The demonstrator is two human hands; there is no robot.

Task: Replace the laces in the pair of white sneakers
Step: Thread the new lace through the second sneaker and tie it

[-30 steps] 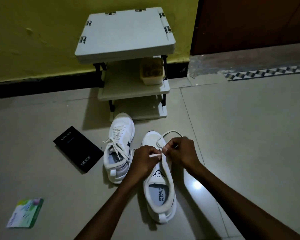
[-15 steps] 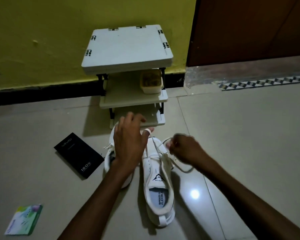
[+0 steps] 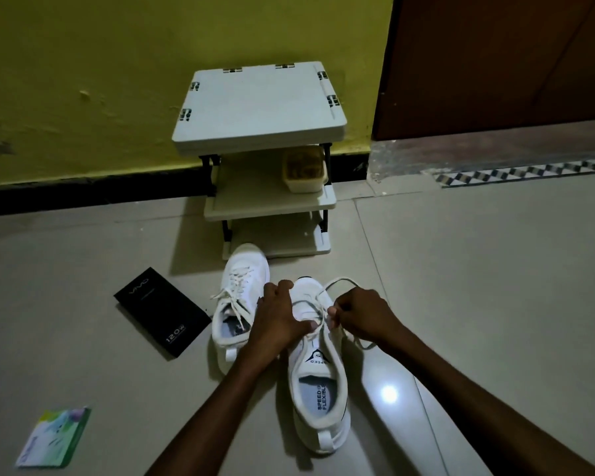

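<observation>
The near sneaker [image 3: 318, 379] lies on the floor [image 3: 495, 304], toe toward 12 o'clock. The left hand [image 3: 277, 317] grips its forefoot, with fingers curled over the left side and thumb across the eyelet rows. The right hand [image 3: 361, 314] is closed in a pinch on the lace [image 3: 340, 279], which loops out past the toe and trails onto the floor at 3 o'clock. The second sneaker [image 3: 241, 293], laced, stands just beside it at 10 o'clock. A black box [image 3: 162, 310] lies at 9 o'clock and a green packet [image 3: 54, 438] at 8 o'clock — a white shelf rack [image 3: 258, 108] stands at 12 o'clock against the wall.
</observation>
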